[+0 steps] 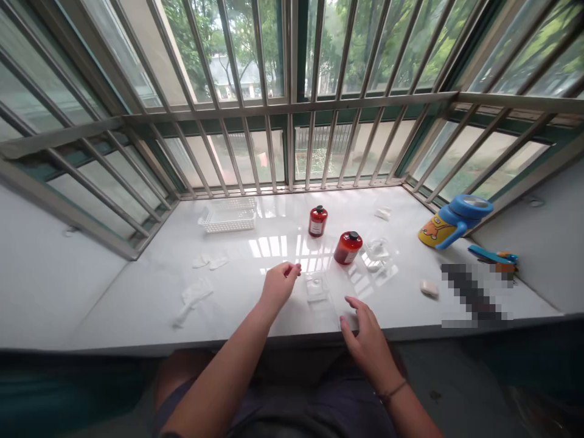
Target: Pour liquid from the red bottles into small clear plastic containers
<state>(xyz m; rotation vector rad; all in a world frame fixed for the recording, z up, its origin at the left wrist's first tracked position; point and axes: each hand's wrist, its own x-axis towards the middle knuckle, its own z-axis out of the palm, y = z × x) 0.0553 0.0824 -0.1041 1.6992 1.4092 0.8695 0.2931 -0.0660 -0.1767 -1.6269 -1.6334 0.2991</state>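
Note:
My left hand (279, 285) is raised over the white ledge (255, 316), with thumb and fingers pressed together. Whatever may be in that pinch is hidden or too small to name. Just right of it lies a small clear square container (316, 287). My right hand (365, 337) hovers by the front edge, thumb and fingers apart, with nothing in it. Beyond the hands stand two red bottles with black caps, the nearer one (348, 248) and the farther one (317, 221). A crumpled clear plastic piece (378, 254) lies beside the nearer bottle.
A white perforated basket (230, 216) sits back left. Crumpled white pieces (196, 292) lie on the left, and another white scrap (382, 213) at the back. To the right are a beige block (429, 289), a blue-and-yellow cup (454, 222) and a blue-orange tool (495, 255). Metal bars (292, 109) enclose the ledge.

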